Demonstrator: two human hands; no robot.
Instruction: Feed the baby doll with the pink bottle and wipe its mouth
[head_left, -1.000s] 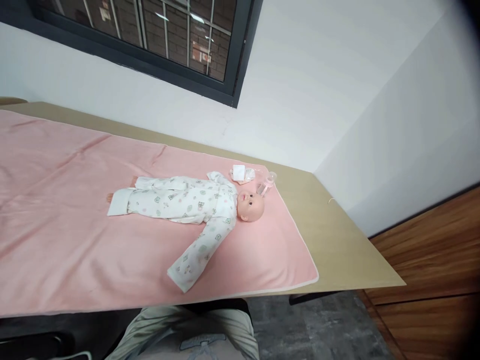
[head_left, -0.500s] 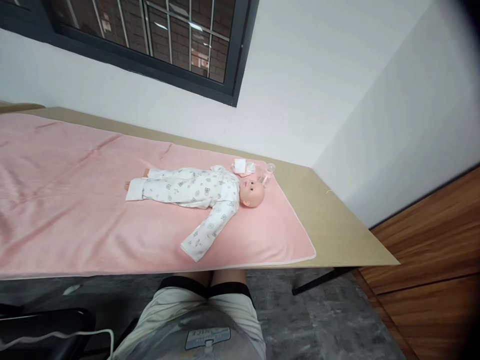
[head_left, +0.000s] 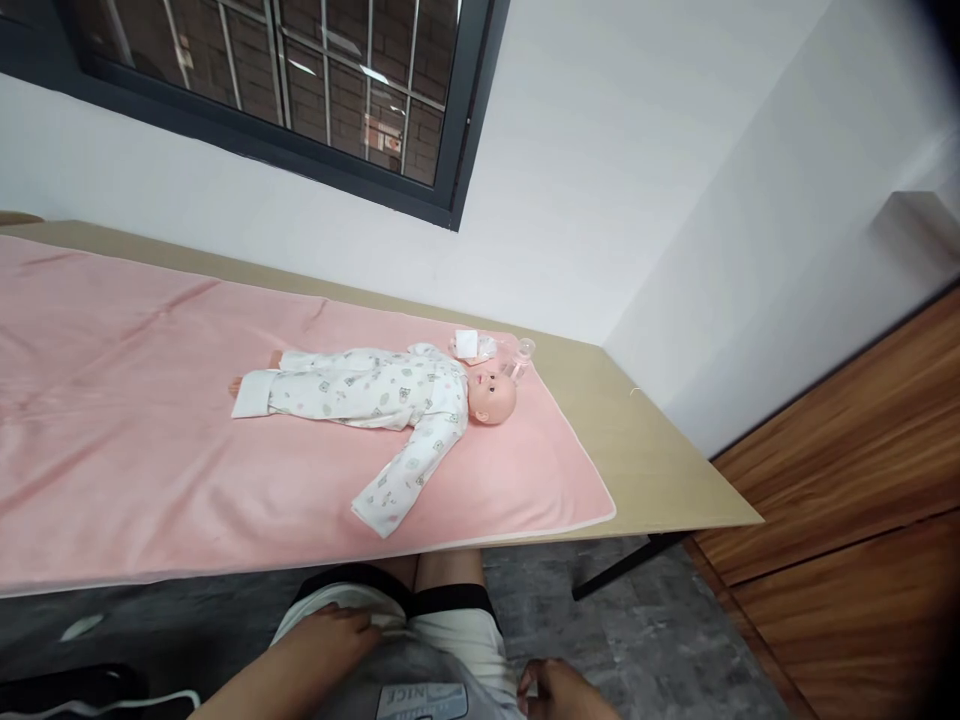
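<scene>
White walls and a dark-framed window (head_left: 285, 80) back a long table (head_left: 660, 460) draped in a pink blanket (head_left: 135, 420), where a doll (head_left: 390, 400) in a printed white sleepsuit lies on its back, head toward the table's right end, one sleeve flung out toward the near edge. Just beyond the doll's head sit a small white packet (head_left: 469, 345) and a clear bottle (head_left: 519, 358), close together on the blanket's far corner.

Both of the person's hands have come into view at the bottom of the frame, where half a second ago only lap and shorts showed. The left hand (head_left: 326, 635) rests flat on the pale shorts (head_left: 450, 640), fingers loose and spread, holding nothing. The right hand (head_left: 559, 690) sits low at the frame's edge with fingers curled inward; whether it grips anything cannot be told. Both remain well apart from the doll, below the table's near edge. The doll, packet and bottle lie untouched, as they did a second earlier; only the camera has shifted slightly. Wood panelling (head_left: 847, 480) lines the right-hand side.
</scene>
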